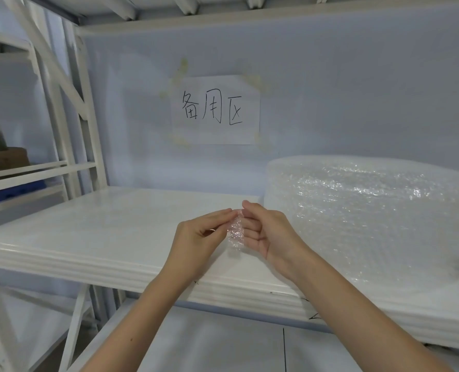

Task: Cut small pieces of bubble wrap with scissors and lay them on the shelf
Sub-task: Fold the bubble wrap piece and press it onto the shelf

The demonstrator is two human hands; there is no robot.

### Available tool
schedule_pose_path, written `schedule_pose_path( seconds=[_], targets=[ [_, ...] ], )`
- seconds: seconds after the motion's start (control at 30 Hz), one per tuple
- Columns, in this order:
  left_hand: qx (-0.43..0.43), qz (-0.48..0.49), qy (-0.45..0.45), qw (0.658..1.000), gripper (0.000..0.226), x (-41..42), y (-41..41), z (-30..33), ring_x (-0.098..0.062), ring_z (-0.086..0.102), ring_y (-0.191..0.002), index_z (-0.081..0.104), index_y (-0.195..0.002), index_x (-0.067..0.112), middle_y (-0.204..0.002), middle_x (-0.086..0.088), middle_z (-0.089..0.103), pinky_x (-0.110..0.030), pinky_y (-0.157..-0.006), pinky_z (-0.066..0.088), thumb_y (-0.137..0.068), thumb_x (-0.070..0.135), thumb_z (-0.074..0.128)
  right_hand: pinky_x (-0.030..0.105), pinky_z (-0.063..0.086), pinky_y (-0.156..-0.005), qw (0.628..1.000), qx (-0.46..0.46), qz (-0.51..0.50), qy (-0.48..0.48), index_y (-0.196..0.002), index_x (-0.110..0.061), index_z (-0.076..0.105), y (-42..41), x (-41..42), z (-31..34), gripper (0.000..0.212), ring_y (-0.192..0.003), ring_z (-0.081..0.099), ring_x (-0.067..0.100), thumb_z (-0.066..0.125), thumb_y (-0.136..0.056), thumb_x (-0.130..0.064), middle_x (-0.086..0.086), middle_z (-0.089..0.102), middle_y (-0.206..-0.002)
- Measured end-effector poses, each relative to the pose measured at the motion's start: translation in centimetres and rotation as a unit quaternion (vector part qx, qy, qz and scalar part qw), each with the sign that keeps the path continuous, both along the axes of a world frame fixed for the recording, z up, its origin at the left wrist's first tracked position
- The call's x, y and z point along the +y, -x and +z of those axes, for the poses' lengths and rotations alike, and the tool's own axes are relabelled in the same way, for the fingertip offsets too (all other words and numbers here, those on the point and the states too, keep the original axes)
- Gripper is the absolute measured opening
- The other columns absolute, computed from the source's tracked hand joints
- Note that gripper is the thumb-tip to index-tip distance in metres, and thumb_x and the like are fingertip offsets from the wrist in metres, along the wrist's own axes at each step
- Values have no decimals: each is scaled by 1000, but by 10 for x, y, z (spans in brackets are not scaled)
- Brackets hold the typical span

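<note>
currently both hands were up over the front of the shelf (94, 237), sharing one small piece of bubble wrap (236, 232). left hand (201, 237) pinched its upper left edge between thumb and fingertips; right hand (266, 232) pinched the upper right edge, fingers curled behind the film. piece hung clear of the shelf, not yet laid. roll of bubble wrap (370, 210) sat on the shelf just right of the hands. scissors not identifiable. judgement: the piece is very light, limp and slick; hold by the edges, since squeezing the middle could pop cells.
</note>
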State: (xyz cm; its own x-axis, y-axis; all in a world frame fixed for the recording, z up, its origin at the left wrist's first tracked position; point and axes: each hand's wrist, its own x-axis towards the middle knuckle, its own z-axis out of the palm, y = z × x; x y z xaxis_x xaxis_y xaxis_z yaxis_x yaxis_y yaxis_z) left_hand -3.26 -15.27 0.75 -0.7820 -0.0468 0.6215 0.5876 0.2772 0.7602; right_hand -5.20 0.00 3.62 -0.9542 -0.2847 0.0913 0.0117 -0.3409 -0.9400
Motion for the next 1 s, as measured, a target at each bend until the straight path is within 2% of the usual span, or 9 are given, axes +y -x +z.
schedule_pose_path(
  seconds=[0.17, 0.27, 0.37, 0.43, 0.53, 0.6, 0.73, 0.87, 1.0],
  targets=[
    [-4, 18, 4, 1000, 39, 1, -2, 1, 5, 65, -108, 76, -100, 31, -112, 15, 72, -15, -94, 50, -89, -3, 62, 22, 58, -65, 999, 27, -10, -27, -95, 1, 72, 0, 1, 0, 15, -75, 72, 18, 62, -90, -10, 14, 73, -85],
    [-33, 26, -33, 999, 42, 1, -6, 5, -5, 72, -92, 74, -98, 38, -101, 17, 76, -17, -84, 53, -90, 1, 58, 23, 59, -70, 999, 30, -24, -19, -97, 2, 72, 2, 0, 1, 16, -80, 71, 22, 64, -88, -9, 14, 75, -89],
    [-58, 7, -69, 996, 24, 0, -7, 10, -15, 73, -82, 68, -109, 31, -99, 6, 77, -32, -84, 58, -93, 15, 62, 26, 59, -78, 998, 43, -35, -11, -94, -4, 73, 4, -3, 2, 12, -79, 71, 20, 66, -88, -11, 11, 76, -86],
    [-94, 5, -66, 993, 17, 2, -5, 10, -17, 73, -79, 65, -106, 26, -94, 0, 76, -41, -87, 59, -90, 30, 67, 29, 56, -82, 997, 58, -43, -21, -92, -7, 74, 3, -6, 3, 11, -78, 70, 18, 66, -88, -14, 6, 76, -81],
    [-116, 6, -82, 990, 33, 4, -4, 8, -20, 72, -77, 55, -94, 20, -84, -3, 73, -50, -90, 56, -78, 43, 73, 32, 54, -87, 996, 69, -43, -26, -86, -13, 76, 2, -11, 4, 11, -82, 69, 19, 66, -88, -17, 6, 76, -88],
    [-102, 8, -74, 992, 36, 6, -5, 7, -19, 71, -80, 52, -90, 19, -86, 0, 73, -52, -90, 54, -75, 42, 74, 29, 56, -84, 997, 63, -38, -13, -89, -13, 75, 2, -13, 6, 11, -89, 70, 22, 65, -89, -17, 7, 76, -94],
    [-86, 10, -38, 995, 12, 9, -6, 6, -24, 69, -83, 64, -82, 22, -84, 14, 70, -50, -86, 52, -85, 29, 72, 19, 54, -66, 999, 45, -27, 13, -98, -10, 73, 0, -13, 9, 14, -80, 68, 14, 64, -90, -17, 4, 75, -96],
    [-92, -6, -51, 994, 5, 9, -7, 8, -10, 67, -77, 70, -85, 20, -83, 13, 72, -43, -86, 54, -87, 24, 70, 20, 55, -64, 998, 26, -20, 47, -97, -11, 71, 1, -13, 8, 11, -79, 66, 15, 64, -90, -16, 6, 75, -97],
    [-98, -15, -64, 993, 6, 9, -6, 7, -3, 68, -76, 74, -86, 15, -83, 11, 75, -28, -80, 53, -89, 19, 69, 24, 57, -69, 998, 22, -20, 57, -100, -11, 69, 5, -13, 7, 12, -80, 66, 17, 64, -90, -16, 7, 75, -97]
  ],
)
